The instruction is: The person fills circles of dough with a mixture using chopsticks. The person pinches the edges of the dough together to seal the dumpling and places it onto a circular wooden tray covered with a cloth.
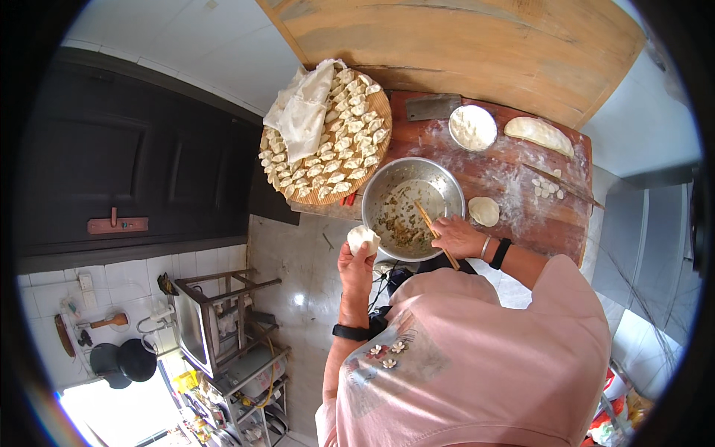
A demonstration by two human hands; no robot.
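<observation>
A round dough wrapper [363,240] lies on the fingers of my left hand [356,268], just left of a steel bowl [453,187]. Over the bowl's right rim, my right hand [457,237] grips a pair of wooden chopsticks [429,219], their tips inside the bowl. Chopped filling [410,234] covers part of the bowl's bottom and side. Another flat wrapper [484,211] is on the floured wooden board [519,215] to the right. Rows of folded dumplings [335,166] stand on a round woven tray [381,106] at the upper left, partly under a white cloth [301,106].
Behind the bowl are a cleaver [433,107] and a bowl of flour [472,128]. A long dough piece [539,136], a thin rolling pin [564,185] and several small dough pieces [547,189] lie at the right. A metal rack [257,380] stands at the lower left.
</observation>
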